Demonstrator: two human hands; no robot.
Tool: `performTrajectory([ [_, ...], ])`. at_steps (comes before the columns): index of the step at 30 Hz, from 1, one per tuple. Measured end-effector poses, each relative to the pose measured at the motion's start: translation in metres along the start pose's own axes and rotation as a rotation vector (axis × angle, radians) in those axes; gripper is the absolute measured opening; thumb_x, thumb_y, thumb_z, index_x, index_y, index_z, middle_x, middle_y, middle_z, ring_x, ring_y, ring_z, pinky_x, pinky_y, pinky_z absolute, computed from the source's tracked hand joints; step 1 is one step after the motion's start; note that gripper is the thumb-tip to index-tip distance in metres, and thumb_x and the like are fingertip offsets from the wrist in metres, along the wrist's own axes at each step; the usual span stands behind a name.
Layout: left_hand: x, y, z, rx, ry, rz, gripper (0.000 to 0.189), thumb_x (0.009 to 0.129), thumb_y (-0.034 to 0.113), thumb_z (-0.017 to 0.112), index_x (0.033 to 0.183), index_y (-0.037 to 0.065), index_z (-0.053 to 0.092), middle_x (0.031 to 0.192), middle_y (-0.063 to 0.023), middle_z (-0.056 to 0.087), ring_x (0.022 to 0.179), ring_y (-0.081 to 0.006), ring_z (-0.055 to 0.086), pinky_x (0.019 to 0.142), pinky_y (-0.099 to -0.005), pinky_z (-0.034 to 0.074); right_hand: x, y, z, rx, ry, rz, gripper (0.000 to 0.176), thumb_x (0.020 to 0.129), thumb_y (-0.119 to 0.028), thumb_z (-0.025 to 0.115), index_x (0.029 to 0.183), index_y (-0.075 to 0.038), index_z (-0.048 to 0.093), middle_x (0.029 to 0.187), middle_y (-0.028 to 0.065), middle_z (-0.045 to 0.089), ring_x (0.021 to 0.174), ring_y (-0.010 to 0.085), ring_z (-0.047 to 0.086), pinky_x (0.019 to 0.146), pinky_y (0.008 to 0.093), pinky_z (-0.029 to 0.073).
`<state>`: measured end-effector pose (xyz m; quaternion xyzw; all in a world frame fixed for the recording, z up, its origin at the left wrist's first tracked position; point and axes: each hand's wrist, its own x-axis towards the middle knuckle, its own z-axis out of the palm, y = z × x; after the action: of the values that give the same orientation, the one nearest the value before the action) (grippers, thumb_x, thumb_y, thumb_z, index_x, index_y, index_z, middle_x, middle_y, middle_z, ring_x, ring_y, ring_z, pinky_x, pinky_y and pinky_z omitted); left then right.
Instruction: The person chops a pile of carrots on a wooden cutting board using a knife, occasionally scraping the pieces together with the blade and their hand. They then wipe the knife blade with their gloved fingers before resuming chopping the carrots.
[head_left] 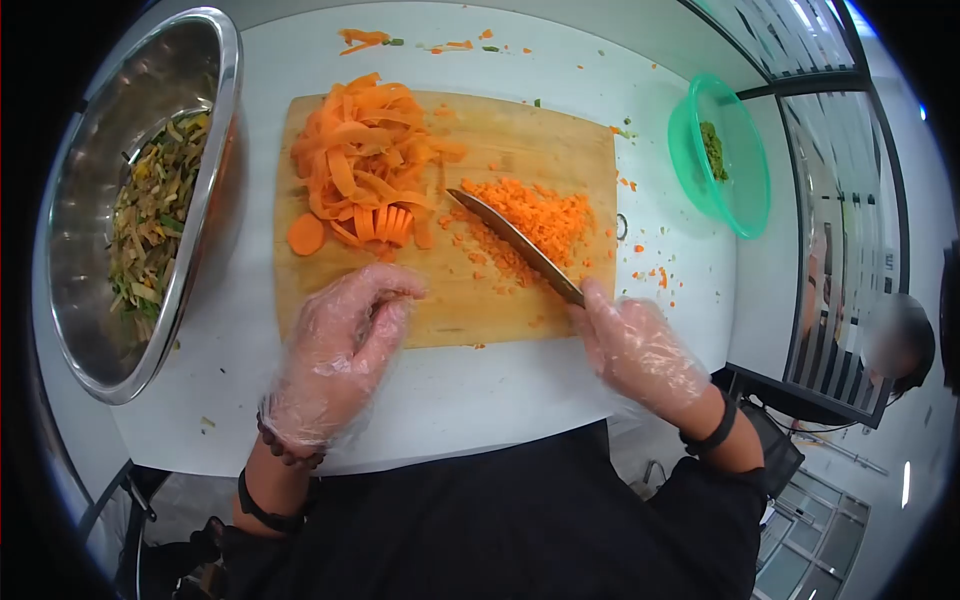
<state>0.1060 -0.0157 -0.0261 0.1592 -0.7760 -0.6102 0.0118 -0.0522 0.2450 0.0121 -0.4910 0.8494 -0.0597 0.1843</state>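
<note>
A wooden cutting board [520, 130] lies on the white table. A heap of thin carrot slices [365, 160] sits on its left part, and a pile of finely chopped carrot [545, 215] on its right. My right hand [640, 350], in a clear plastic glove, grips the handle of a knife [510, 238] whose blade slants up-left across the board into the chopped pile. My left hand [340, 350], also gloved, rests at the board's near left edge with fingers curled, holding nothing, just below the slices.
A large steel bowl [215, 160] with mixed shredded vegetables stands left of the board. A green plastic bowl [745, 195] with chopped greens sits at the right. Carrot bits are scattered on the table [480, 400]. A person is at the far right.
</note>
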Motion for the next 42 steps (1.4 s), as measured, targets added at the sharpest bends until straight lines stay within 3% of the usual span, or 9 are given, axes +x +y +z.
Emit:
performTrajectory([
  [3, 0.000, -0.001, 0.003, 0.011, 0.023, 0.014, 0.017, 0.095, 0.003, 0.059, 0.110, 0.003, 0.066, 0.085, -0.0107, 0.063, 0.073, -0.0199, 0.060, 0.072, -0.0323, 0.050, 0.008, -0.001, 0.003, 0.052, 0.013, 0.016, 0.017, 0.094, -0.006, 0.059, 0.104, 0.001, 0.047, 0.057, 0.0176, 0.057, 0.056, 0.0413, 0.060, 0.053, 0.0527, 0.045],
  [6, 0.000, -0.003, 0.001, 0.016, 0.012, 0.029, 0.017, 0.094, 0.003, 0.059, 0.110, 0.002, 0.066, 0.085, -0.0110, 0.064, 0.073, -0.0200, 0.061, 0.071, -0.0326, 0.050, 0.006, -0.007, -0.010, 0.002, -0.015, 0.051, 0.031, 0.095, -0.009, 0.068, 0.117, 0.005, 0.052, 0.054, 0.0192, 0.054, 0.049, 0.0409, 0.056, 0.049, 0.0509, 0.042],
  [15, 0.001, 0.000, -0.001, 0.056, 0.014, 0.034, 0.016, 0.093, 0.003, 0.059, 0.108, 0.002, 0.066, 0.087, -0.0146, 0.066, 0.077, -0.0290, 0.065, 0.073, -0.0377, 0.052, 0.012, 0.008, 0.003, 0.019, 0.045, 0.002, 0.030, 0.095, -0.007, 0.067, 0.116, 0.007, 0.052, 0.052, 0.0196, 0.052, 0.048, 0.0413, 0.056, 0.046, 0.0507, 0.042],
  [18, 0.000, 0.000, -0.002, 0.017, -0.006, 0.017, 0.016, 0.093, 0.003, 0.059, 0.108, 0.002, 0.066, 0.088, -0.0150, 0.066, 0.078, -0.0297, 0.066, 0.073, -0.0383, 0.052, 0.015, 0.002, -0.008, -0.003, -0.088, 0.092, 0.029, 0.097, -0.010, 0.059, 0.118, 0.007, 0.049, 0.057, 0.0176, 0.058, 0.055, 0.0398, 0.062, 0.053, 0.0508, 0.048],
  [24, 0.000, 0.006, -0.001, 0.015, -0.010, -0.024, 0.017, 0.093, 0.003, 0.059, 0.108, 0.003, 0.066, 0.085, -0.0136, 0.064, 0.076, -0.0273, 0.063, 0.073, -0.0366, 0.051, 0.012, 0.006, -0.025, -0.052, 0.009, 0.064, 0.031, 0.095, -0.008, 0.067, 0.116, 0.008, 0.051, 0.053, 0.0203, 0.053, 0.050, 0.0426, 0.057, 0.048, 0.0520, 0.042],
  [27, 0.000, 0.001, 0.001, 0.089, 0.026, 0.079, 0.016, 0.093, 0.003, 0.060, 0.108, 0.003, 0.067, 0.084, -0.0128, 0.063, 0.074, -0.0260, 0.062, 0.072, -0.0359, 0.050, 0.021, 0.014, -0.012, -0.008, -0.045, 0.121, 0.031, 0.097, -0.009, 0.065, 0.118, 0.008, 0.050, 0.055, 0.0214, 0.054, 0.051, 0.0434, 0.057, 0.049, 0.0523, 0.044],
  [30, 0.000, -0.002, 0.003, 0.049, 0.050, 0.088, 0.016, 0.095, 0.005, 0.055, 0.107, 0.002, 0.065, 0.075, -0.0066, 0.055, 0.068, -0.0151, 0.055, 0.066, -0.0303, 0.047, 0.024, 0.018, -0.008, 0.045, -0.018, 0.091, 0.021, 0.101, -0.016, 0.058, 0.102, 0.001, 0.045, 0.056, 0.0211, 0.055, 0.055, 0.0446, 0.060, 0.053, 0.0550, 0.046],
  [39, 0.001, 0.005, -0.002, 0.057, 0.004, 0.025, 0.017, 0.092, 0.002, 0.060, 0.107, 0.004, 0.067, 0.082, -0.0124, 0.063, 0.071, -0.0254, 0.061, 0.069, -0.0352, 0.050, 0.023, 0.007, -0.016, 0.024, -0.093, 0.070, 0.020, 0.100, -0.014, 0.055, 0.106, 0.003, 0.048, 0.054, 0.0196, 0.054, 0.052, 0.0439, 0.057, 0.051, 0.0546, 0.044],
  [42, 0.000, -0.001, -0.001, 0.099, 0.034, 0.106, 0.018, 0.091, 0.001, 0.060, 0.107, 0.004, 0.067, 0.083, -0.0136, 0.064, 0.073, -0.0272, 0.063, 0.070, -0.0361, 0.051, 0.029, 0.009, -0.002, 0.004, -0.120, 0.067, 0.018, 0.100, -0.014, 0.054, 0.104, 0.003, 0.048, 0.055, 0.0192, 0.055, 0.052, 0.0428, 0.057, 0.050, 0.0535, 0.044],
])
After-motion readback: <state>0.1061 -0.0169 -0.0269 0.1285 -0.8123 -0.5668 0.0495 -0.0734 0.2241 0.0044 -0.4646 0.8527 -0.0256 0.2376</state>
